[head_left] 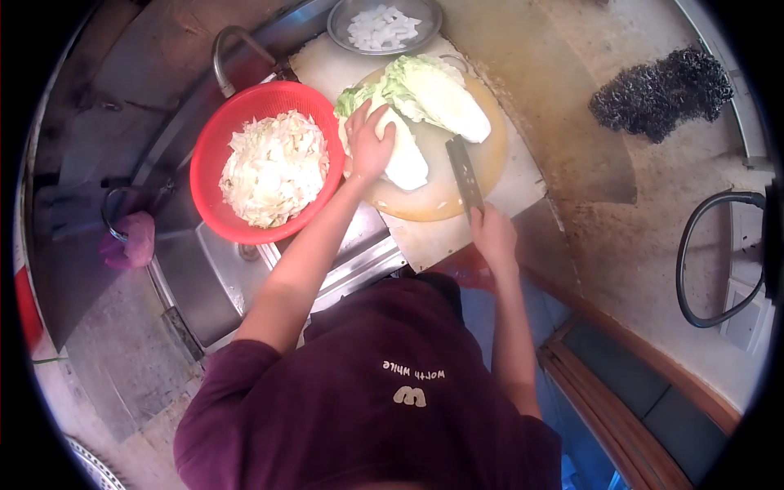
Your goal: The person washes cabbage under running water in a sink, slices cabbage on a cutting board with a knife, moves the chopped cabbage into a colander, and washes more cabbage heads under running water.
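Note:
My left hand (369,147) lies over a piece of napa cabbage (406,163), its fingers slightly spread and curved around the pale stalk. A second piece of napa cabbage (445,98) rests beside it, leafy end pointing to the back left. Both lie on a round yellowish cutting board (433,208). At the board's right side, my right hand (493,237) is closed around the handle of a kitchen knife (464,173). The blade points away from me, over the board and apart from the cabbage under my left hand.
Left of the board, a red colander (204,204) full of chopped cabbage (276,167) stands over the sink (192,282). A curved faucet (224,57) rises behind it. A metal bowl (336,31) with white pieces sits at the back. Dark mesh (661,91) lies at the right.

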Motion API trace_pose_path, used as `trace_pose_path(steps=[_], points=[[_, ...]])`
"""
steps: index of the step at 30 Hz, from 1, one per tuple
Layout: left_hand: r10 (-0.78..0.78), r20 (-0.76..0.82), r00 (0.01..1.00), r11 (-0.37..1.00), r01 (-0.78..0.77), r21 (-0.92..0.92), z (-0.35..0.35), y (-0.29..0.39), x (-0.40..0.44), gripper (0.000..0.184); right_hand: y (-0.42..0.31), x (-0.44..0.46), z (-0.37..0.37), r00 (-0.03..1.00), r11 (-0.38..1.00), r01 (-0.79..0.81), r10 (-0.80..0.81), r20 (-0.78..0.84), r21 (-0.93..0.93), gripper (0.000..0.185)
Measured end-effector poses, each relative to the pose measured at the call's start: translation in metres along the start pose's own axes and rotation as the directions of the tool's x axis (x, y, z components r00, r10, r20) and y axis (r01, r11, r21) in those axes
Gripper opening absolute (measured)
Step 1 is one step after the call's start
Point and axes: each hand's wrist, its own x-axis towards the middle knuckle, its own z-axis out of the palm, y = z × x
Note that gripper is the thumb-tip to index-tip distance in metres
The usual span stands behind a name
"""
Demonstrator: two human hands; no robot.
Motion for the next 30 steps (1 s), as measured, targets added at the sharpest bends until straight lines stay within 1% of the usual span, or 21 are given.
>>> trace_pose_path(steps=[1, 3, 5, 7, 10, 13, 16, 19, 22, 25, 28, 30], points=[[-0.04, -0.038, 0.999, 0.999, 0.038, -0.035, 0.003, 0.002, -0.003, 0.035, -0.003, -0.001, -0.002, 1.0, 1.0, 0.015, -0.014, -0.019, 0.007, 0.024], [-0.075, -0.073, 0.994, 0.996, 0.072, -0.047, 0.009, 0.005, -0.006, 0.033, -0.015, -0.009, -0.004, 0.998, 0.999, 0.045, -0.044, -0.052, 0.02, 0.024], [-0.098, -0.097, 0.99, 0.994, 0.094, -0.048, 0.013, 0.005, -0.004, 0.032, -0.027, -0.024, 0.001, 0.99, 0.991, 0.104, -0.095, -0.107, 0.089, 0.024], [-0.114, -0.102, 0.988, 0.993, 0.11, -0.036, 0.015, 0.006, -0.003, 0.031, -0.034, -0.037, 0.009, 0.981, 0.979, 0.148, -0.128, -0.143, 0.14, 0.021], [-0.118, -0.106, 0.987, 0.993, 0.115, -0.036, 0.016, 0.004, -0.002, 0.03, -0.041, -0.048, 0.023, 0.971, 0.956, 0.182, -0.138, -0.196, 0.232, 0.018], [-0.13, -0.072, 0.989, 0.991, 0.126, -0.051, 0.015, 0.003, -0.001, 0.032, -0.041, -0.051, 0.035, 0.973, 0.966, 0.184, -0.154, -0.169, 0.183, 0.017], [-0.131, -0.052, 0.99, 0.991, 0.129, -0.043, 0.015, 0.002, -0.001, 0.035, -0.043, -0.051, 0.045, 0.987, 0.984, 0.135, -0.123, -0.108, 0.116, 0.015], [-0.132, -0.045, 0.99, 0.991, 0.132, -0.019, 0.016, 0.001, -0.002, 0.036, -0.048, -0.043, 0.056, 0.994, 0.982, 0.095, -0.085, -0.067, 0.165, 0.02], [-0.13, -0.045, 0.99, 0.992, 0.13, -0.007, 0.017, -0.001, -0.003, 0.036, -0.06, -0.023, 0.053, 0.995, 0.99, 0.091, -0.088, -0.036, 0.107, 0.015], [-0.099, -0.068, 0.993, 0.995, 0.1, 0.018, 0.018, -0.003, -0.002, 0.035, -0.07, 0.002, 0.06, 0.995, 0.986, 0.104, -0.103, -0.011, 0.128, 0.016], [-0.099, -0.075, 0.992, 0.995, 0.1, 0.011, 0.017, -0.002, -0.001, 0.034, -0.074, 0.014, 0.065, 0.984, 0.965, 0.146, -0.118, -0.137, 0.22, 0.021], [-0.11, -0.067, 0.992, 0.994, 0.109, -0.007, 0.017, -0.002, -0.004, 0.034, -0.075, 0.014, 0.06, 0.993, 0.97, 0.109, -0.095, -0.076, 0.217, 0.02]])
